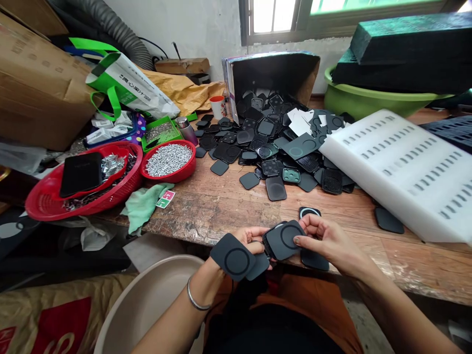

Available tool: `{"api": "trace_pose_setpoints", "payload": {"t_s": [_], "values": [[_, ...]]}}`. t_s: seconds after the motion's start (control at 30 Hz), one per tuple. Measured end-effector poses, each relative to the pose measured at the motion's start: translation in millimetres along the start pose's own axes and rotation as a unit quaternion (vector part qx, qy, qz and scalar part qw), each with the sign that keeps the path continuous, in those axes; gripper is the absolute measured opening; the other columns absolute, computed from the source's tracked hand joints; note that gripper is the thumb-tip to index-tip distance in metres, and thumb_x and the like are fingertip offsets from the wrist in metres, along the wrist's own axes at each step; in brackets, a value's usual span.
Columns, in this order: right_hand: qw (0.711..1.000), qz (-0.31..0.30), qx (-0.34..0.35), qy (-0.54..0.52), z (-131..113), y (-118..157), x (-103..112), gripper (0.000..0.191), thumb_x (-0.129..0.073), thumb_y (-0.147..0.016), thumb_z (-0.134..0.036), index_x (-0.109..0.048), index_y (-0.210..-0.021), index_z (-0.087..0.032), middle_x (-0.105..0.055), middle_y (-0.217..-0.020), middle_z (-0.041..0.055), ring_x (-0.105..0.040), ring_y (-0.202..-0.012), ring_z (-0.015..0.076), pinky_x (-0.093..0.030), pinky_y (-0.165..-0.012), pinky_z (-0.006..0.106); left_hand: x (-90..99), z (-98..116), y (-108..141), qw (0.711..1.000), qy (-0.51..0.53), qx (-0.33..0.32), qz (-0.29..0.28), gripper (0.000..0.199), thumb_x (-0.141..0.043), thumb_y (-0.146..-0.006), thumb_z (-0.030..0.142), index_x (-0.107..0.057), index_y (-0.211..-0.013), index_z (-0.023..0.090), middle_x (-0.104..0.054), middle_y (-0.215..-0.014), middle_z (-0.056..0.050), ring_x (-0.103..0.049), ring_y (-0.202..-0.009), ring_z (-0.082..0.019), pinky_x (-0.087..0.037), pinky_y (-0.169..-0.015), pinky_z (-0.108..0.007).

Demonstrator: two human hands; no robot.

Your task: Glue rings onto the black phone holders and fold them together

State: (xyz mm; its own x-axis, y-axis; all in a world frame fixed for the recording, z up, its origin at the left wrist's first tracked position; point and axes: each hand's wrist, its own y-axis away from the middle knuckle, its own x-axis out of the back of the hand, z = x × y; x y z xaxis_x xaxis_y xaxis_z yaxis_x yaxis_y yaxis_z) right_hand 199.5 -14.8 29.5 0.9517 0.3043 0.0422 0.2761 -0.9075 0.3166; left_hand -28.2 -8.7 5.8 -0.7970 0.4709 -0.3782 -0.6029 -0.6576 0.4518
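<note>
Left hand point(250, 236) has its fingers closed around the near-left part of a black pad point(283, 241), held above the counter's near edge, apparently to steady it. Dark squares point(238, 258), the front one marked with a ring, lie across the palm and wrist; whether they are joined to the pad is hidden. The right hand point(328, 241) pinches the pad's right side, thumb on the ringed face and fingers curled behind the edge, probably for fine control.

Along the counter point(206, 196), starting at the left, a large red basket point(40, 209) bears a black tray point(81, 174) and metal pieces. Next to it, a small red bowl point(180, 173) is full of metal pins point(168, 160), likely so that they cannot roll off. A green cloth point(143, 206) hangs over the near edge in front, and a metal bottle point(186, 130) stands behind.

Toward the middle, a cardboard box point(273, 73) lies on its side, its mouth facing the person, perhaps for easy reach; a heap of black pieces point(276, 189) spreads out from it. At the right, a white foam block point(387, 147) lies slanted with its slots showing, in front of a green basin point(383, 105) carrying dark blocks point(413, 49).
</note>
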Motion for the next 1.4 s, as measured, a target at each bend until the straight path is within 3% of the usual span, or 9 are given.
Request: {"api": "trace_pose_setpoints", "payload": {"t_s": [0.3, 0.8, 1.23, 1.4], "values": [[0.999, 0.005, -0.033, -0.009, -3.6, 4.9, -5.0, 0.027, -0.073, -0.071, -0.034, -0.052, -0.076, -0.017, -0.058, -0.068, -0.0019, -0.052, -0.058, 0.0094, -0.040, -0.050, 0.020, -5.6, 2.6, 3.8, 0.999, -0.035, 0.009, -0.039, 0.052, -0.064, -0.077, 0.026, -0.057, -0.128, 0.017, -0.072, -0.086, -0.010, -0.067, -0.063, -0.017, -0.052, -0.054, -0.023], [0.999, 0.004, -0.025, -0.027, 2.4, 3.3, -3.7, 0.025, -0.075, -0.068, -0.030, -0.055, -0.077, -0.017, -0.059, -0.068, -0.0022, -0.050, -0.058, 0.0092, -0.036, -0.051, 0.020, -15.4, 12.3, 6.2, 0.999, -0.029, 0.025, -0.020, 0.050, -0.060, -0.074, 0.021, -0.059, -0.125, 0.016, -0.072, -0.081, -0.007, -0.067, -0.062, -0.016, -0.051, -0.052, -0.020], [0.999, 0.027, -0.029, 0.022, -2.8, 5.8, -6.0, 0.023, -0.069, -0.072, -0.030, -0.049, -0.075, -0.018, -0.051, -0.062, -0.0045, -0.043, -0.055, 0.0081, -0.033, -0.049, 0.020, -18.1, 11.4, 3.1, 0.999, -0.018, 0.031, -0.017, 0.051, -0.069, -0.069, 0.026, -0.063, -0.118, 0.017, -0.071, -0.078, -0.007, -0.066, -0.060, -0.017, -0.049, -0.049, -0.021], [0.999, 0.021, -0.023, 0.037, 0.0, 5.3, -5.7, 0.021, -0.067, -0.073, -0.029, -0.050, -0.076, -0.018, -0.051, -0.063, -0.0047, -0.044, -0.055, 0.0079, -0.033, -0.049, 0.019, -13.6, 5.1, 2.1, 0.999, -0.002, 0.031, -0.013, 0.050, -0.067, -0.075, 0.030, -0.060, -0.122, 0.016, -0.071, -0.080, -0.009, -0.066, -0.057, -0.016, -0.050, -0.049, -0.021]]}}
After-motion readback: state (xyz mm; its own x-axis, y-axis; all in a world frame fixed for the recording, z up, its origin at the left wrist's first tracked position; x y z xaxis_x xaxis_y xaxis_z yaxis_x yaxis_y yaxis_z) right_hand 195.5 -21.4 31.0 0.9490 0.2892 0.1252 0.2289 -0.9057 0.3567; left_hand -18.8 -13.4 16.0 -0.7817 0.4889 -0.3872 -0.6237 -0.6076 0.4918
